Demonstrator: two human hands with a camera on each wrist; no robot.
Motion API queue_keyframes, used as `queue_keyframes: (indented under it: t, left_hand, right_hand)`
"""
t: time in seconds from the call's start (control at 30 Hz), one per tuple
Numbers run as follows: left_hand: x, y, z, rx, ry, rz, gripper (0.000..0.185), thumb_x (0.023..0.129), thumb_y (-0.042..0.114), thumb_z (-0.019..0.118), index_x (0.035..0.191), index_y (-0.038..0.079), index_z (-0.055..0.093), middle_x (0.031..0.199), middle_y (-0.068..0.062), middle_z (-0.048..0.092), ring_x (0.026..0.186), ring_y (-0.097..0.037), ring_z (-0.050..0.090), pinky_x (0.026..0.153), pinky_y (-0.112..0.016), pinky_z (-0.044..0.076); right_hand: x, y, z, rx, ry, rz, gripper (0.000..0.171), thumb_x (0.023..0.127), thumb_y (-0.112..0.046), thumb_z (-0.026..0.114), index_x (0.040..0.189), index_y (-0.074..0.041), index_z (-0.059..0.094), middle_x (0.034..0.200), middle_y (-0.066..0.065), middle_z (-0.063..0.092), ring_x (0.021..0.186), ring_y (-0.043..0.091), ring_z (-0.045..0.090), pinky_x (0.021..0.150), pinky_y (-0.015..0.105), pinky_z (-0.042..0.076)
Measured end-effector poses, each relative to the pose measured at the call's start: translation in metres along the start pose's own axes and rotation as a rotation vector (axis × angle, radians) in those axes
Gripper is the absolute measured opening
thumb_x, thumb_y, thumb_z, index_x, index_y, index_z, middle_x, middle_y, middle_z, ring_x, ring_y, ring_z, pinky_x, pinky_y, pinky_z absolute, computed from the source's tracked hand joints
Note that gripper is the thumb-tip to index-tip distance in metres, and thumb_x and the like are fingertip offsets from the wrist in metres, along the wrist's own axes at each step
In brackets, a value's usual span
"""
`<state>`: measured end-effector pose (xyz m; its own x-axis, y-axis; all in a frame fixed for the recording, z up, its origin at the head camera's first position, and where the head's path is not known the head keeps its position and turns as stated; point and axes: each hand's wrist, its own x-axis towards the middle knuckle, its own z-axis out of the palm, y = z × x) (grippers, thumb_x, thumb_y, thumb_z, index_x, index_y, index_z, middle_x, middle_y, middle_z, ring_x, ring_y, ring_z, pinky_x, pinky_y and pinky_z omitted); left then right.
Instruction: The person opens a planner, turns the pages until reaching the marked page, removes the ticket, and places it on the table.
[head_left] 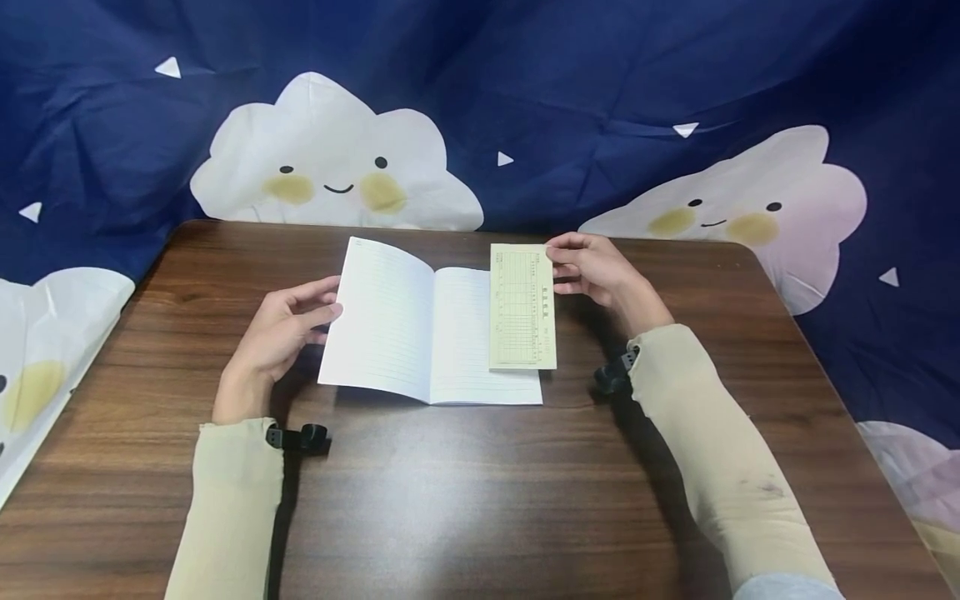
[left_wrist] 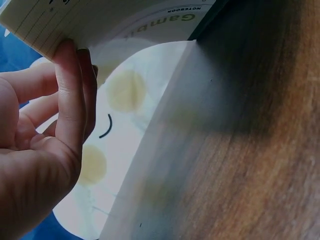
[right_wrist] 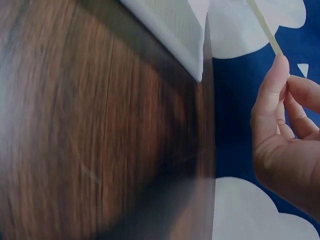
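An open notebook point(head_left: 386, 333) with lined white pages lies on the table, its left side raised. My left hand point(head_left: 288, 329) pinches the outer edge of that left side between thumb and fingers. In the left wrist view the notebook's cover point(left_wrist: 155, 30) shows printed lettering, including "NOTEBOOK". My right hand point(head_left: 596, 271) pinches a pale yellow printed form point(head_left: 522, 308) by its upper right edge. The form is upright above the right page and hides part of it. From the right wrist view, the form point(right_wrist: 265, 27) appears edge-on, above and apart from the notebook's corner point(right_wrist: 192, 62).
The brown wooden table point(head_left: 420, 508) has rounded far corners. Behind it hangs a dark blue cloth point(head_left: 540, 75) with smiling clouds and small white triangles. A black wrist camera point(head_left: 303, 437) sits on the left wrist, another camera point(head_left: 615, 373) on the right.
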<state>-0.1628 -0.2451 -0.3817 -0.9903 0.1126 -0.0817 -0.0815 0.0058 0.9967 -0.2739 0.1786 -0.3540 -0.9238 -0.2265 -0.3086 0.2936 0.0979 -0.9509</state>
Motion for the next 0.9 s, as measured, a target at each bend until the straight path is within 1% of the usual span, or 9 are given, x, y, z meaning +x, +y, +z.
queue_keyframes:
  t: [0.13,0.33,0.6,0.9]
  left_hand:
    - [0.000,0.000,-0.001,-0.015,-0.006,0.008,0.052,0.097,0.000,0.065,0.145,-0.007,0.049,0.106,-0.005,0.062,0.083,-0.010,0.064,0.061,-0.024,0.054]
    - [0.000,0.000,-0.001,-0.049,-0.023,0.018,0.051,0.098,-0.002,0.063,0.146,-0.009,0.046,0.106,-0.005,0.062,0.082,-0.010,0.064,0.061,-0.022,0.054]
    - [0.000,-0.001,-0.001,-0.071,-0.030,0.031,0.051,0.098,-0.003,0.061,0.146,-0.011,0.044,0.105,-0.005,0.062,0.080,-0.010,0.065,0.059,-0.022,0.055]
    - [0.000,-0.001,-0.001,-0.074,-0.033,0.038,0.051,0.098,-0.004,0.061,0.146,-0.011,0.045,0.105,-0.006,0.062,0.080,-0.010,0.066,0.060,-0.023,0.056]
  right_hand:
    - [-0.003,0.000,-0.010,0.000,0.009,0.001,0.018,0.102,-0.009,0.061,0.118,-0.001,0.058,0.086,0.003,0.068,0.070,0.011,0.064,0.061,0.027,0.059]
    - [-0.009,0.004,-0.028,0.008,0.031,0.016,0.010,0.101,-0.008,0.062,0.111,-0.006,0.062,0.081,0.001,0.067,0.068,0.009,0.062,0.059,0.024,0.057]
    - [-0.019,0.006,-0.050,0.009,0.048,0.014,0.004,0.100,-0.010,0.064,0.104,-0.011,0.066,0.074,0.000,0.060,0.064,0.006,0.054,0.057,0.021,0.055]
    - [-0.030,0.011,-0.070,0.004,0.061,0.011,0.003,0.101,-0.011,0.064,0.102,-0.012,0.067,0.077,0.000,0.060,0.065,0.006,0.053,0.058,0.022,0.055]
